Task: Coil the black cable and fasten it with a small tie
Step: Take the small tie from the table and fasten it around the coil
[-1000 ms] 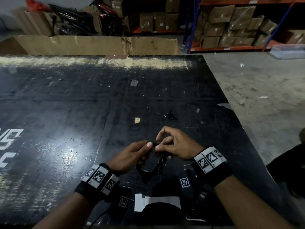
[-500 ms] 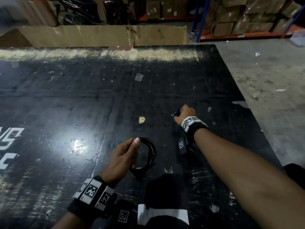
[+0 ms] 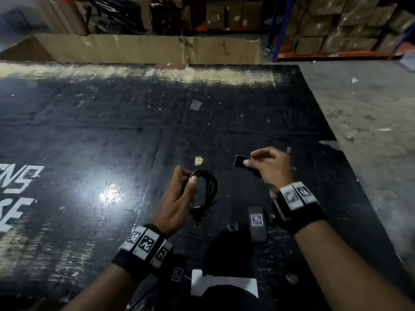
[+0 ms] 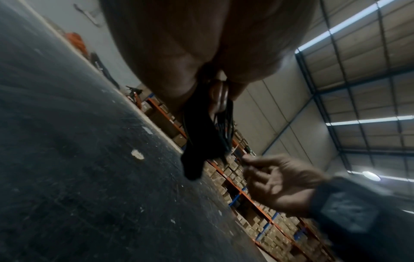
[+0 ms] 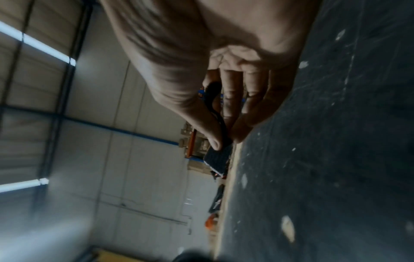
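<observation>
The black cable (image 3: 207, 187) is wound into a small coil, and my left hand (image 3: 179, 194) pinches its top between thumb and fingers, holding it just above the black table (image 3: 89, 142). In the left wrist view the coil (image 4: 201, 134) hangs below my fingers. My right hand (image 3: 267, 167) is a short way to the right of the coil and pinches a small black tie strap (image 3: 241, 161) whose flat end sticks out to the left. The right wrist view shows the strap (image 5: 218, 159) held between thumb and forefinger.
A tan chip mark (image 3: 198, 160) lies on the table just beyond the coil. White lettering (image 3: 15, 194) marks the table's left side. A long cardboard box (image 3: 146, 50) runs along the far edge, with shelving of boxes (image 3: 336, 30) behind. Concrete floor (image 3: 370, 131) lies to the right.
My right hand let go of the coil, reached out to the table at the right, picked up the tie strap and now brings it back toward the coil. My left hand keeps the coil.
</observation>
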### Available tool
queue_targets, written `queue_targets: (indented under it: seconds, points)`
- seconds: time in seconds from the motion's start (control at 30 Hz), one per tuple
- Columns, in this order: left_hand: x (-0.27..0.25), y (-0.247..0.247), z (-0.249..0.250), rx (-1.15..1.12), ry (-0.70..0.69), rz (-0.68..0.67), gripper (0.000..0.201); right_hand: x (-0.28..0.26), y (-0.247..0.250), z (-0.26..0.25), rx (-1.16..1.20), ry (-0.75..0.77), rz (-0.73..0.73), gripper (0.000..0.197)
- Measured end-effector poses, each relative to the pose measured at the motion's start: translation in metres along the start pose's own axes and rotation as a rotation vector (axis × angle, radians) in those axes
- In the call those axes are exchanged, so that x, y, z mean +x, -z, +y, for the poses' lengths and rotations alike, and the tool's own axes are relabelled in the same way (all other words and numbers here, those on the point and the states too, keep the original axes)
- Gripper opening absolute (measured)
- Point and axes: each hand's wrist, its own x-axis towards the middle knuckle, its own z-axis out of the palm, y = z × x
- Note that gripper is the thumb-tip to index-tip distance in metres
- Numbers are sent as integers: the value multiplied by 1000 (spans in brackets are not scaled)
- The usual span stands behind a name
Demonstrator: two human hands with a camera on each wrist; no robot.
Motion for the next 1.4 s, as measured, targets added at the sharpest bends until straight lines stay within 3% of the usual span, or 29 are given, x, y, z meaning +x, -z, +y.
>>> queue_targets:
  seconds: [0.13,0.23,0.4,0.57,0.8,0.9,1.03,1.23,1.33,1.4]
  points:
    - [1,-14,6,125,-117,119,18,-72,-1,-15,192,-61,-66,18]
    - [-2,-26,17,171,-179,107,15,-98,-13,-13,230,-122,-80,17]
    - [-8,-31,32,241,-364,19,14,-116,-29,-11,331,-203,-48,19]
    - [-21,-29,35,295,-461,-23,17,-125,-32,-18,531,-337,2,14]
    - [-30,-27,38,232,-455,3,16,-130,-32,-10,905,-516,-115,18]
    - [-31,-28,37,157,-455,-21,21,-133,-34,-8,895,-513,-156,20]
    - [-34,-29,42,26,-353,0,38,-137,-34,-10,861,-478,-172,23]
    - [-32,-29,42,163,-350,20,17,-139,-29,-13,899,-451,-203,18]
    - [-33,-27,44,187,-373,61,27,-141,-24,-19,821,-335,-205,17]
    - [-33,-25,45,199,-357,78,31,-144,-21,-21,637,-147,-179,16]
